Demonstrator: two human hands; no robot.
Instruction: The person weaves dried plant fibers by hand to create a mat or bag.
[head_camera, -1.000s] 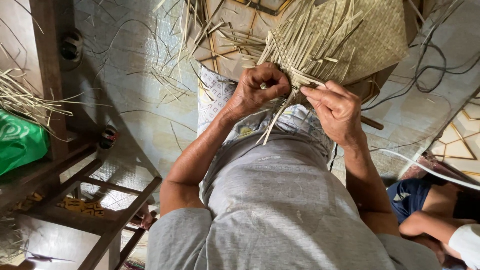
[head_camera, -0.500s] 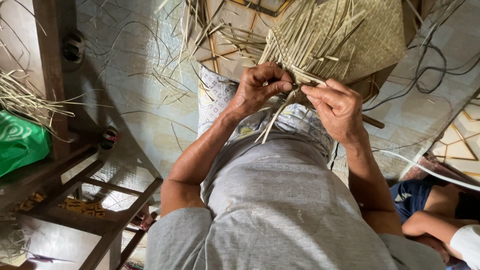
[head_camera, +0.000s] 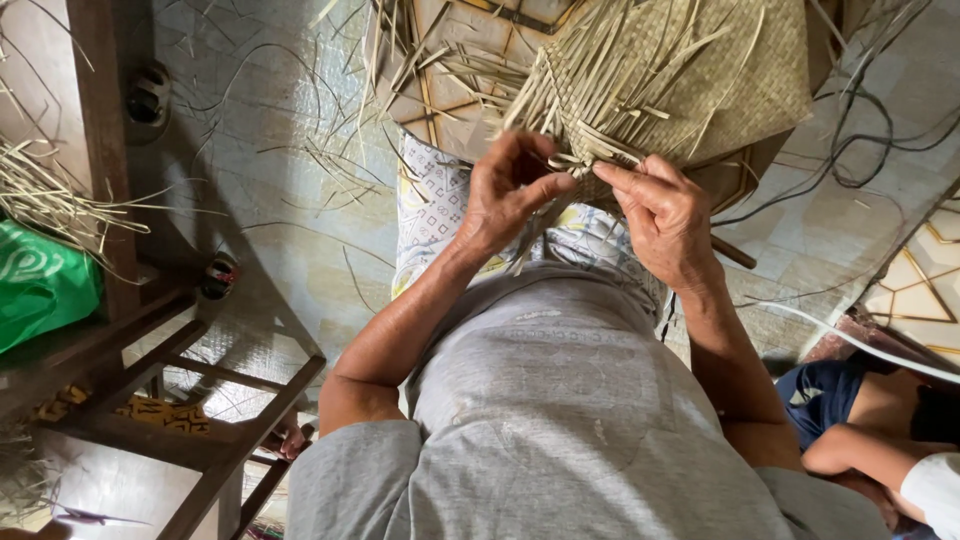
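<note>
- Where the two hands meet at the near edge of the work, the woven mat (head_camera: 700, 70) lies ahead of the person's lap, a flat panel of pale plaited straw with loose strips (head_camera: 600, 100) fanning out from its unfinished left and lower edges.
- Left hand (head_camera: 510, 195): fingers curled together, thumb pressed to forefinger and pinched on straw strips at the mat's near edge.
- Right hand (head_camera: 665, 215): fingers bent and closed, thumb laid on the same edge of the mat, clamping strips just beside the left hand; the two hands nearly touch.
- Patterned cloth (head_camera: 435, 200): white with pale blue and yellow print, over the person's lap, beneath the hands and mat.
- Grey shirt (head_camera: 560, 420): fills the lower middle of the view.
- Green plastic bag (head_camera: 40, 285): far left, bulging; contents cannot be told.
- Straw bundle (head_camera: 50, 195): loose dry lengths lying above the green bag, not inside it.
- Wooden furniture frame (head_camera: 150, 370): dark rails at lower left, next to the bag.
- Scattered straw offcuts (head_camera: 320, 160): thin pieces on the tiled floor (head_camera: 290, 260) to the left of the mat.
- Dark cables (head_camera: 860, 130): looped on the floor at upper right, near the mat's right edge.
- Another person (head_camera: 860, 420): lower right, only a bare limb and dark blue garment visible, well apart from the working hands.
</note>
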